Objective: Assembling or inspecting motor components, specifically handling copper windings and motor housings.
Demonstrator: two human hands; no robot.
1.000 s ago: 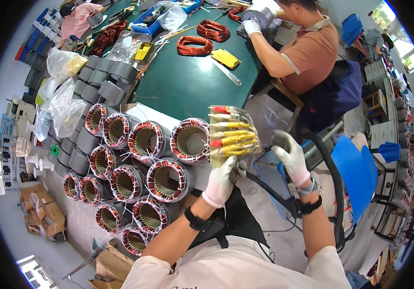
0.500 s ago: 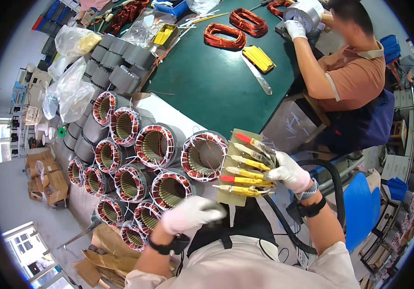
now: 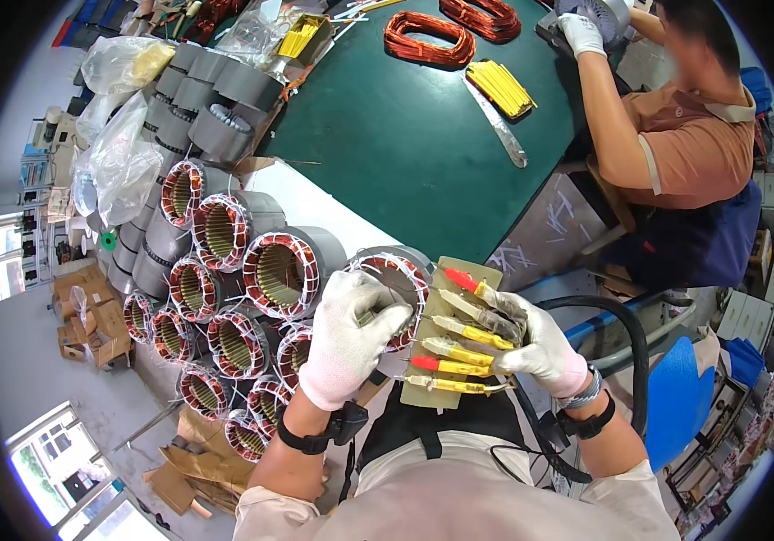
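My right hand [image 3: 545, 352], in a white glove, grips the side of a pale yellow-green board [image 3: 421, 394]. Across that board lie several clip leads [image 3: 459, 365] in yellow and red sleeves, their tips pointing left. My gloved left hand [image 3: 346, 338] is raised in front of the nearest wound motor stator [image 3: 416, 287] and covers part of its copper winding. Its fingers are curled together with the thumb; whatever they pinch is hidden or too small to make out. White-laced copper coils ring the stator's open end, just left of the board.
Several more wound stators [image 3: 280, 275] are stacked at left, with bare grey cores [image 3: 223, 131] behind. On the green table [image 3: 378, 153] lie copper coils [image 3: 429, 41], yellow strips [image 3: 501, 88] and a flat blade [image 3: 499, 126]. A co-worker [image 3: 693, 153] sits at right. Black cable [image 3: 635, 361] loops beside my right arm.
My left hand has risen from below the board to the front of the nearest stator, its fingers now curled. My right hand still holds the board; the view has shifted slightly.
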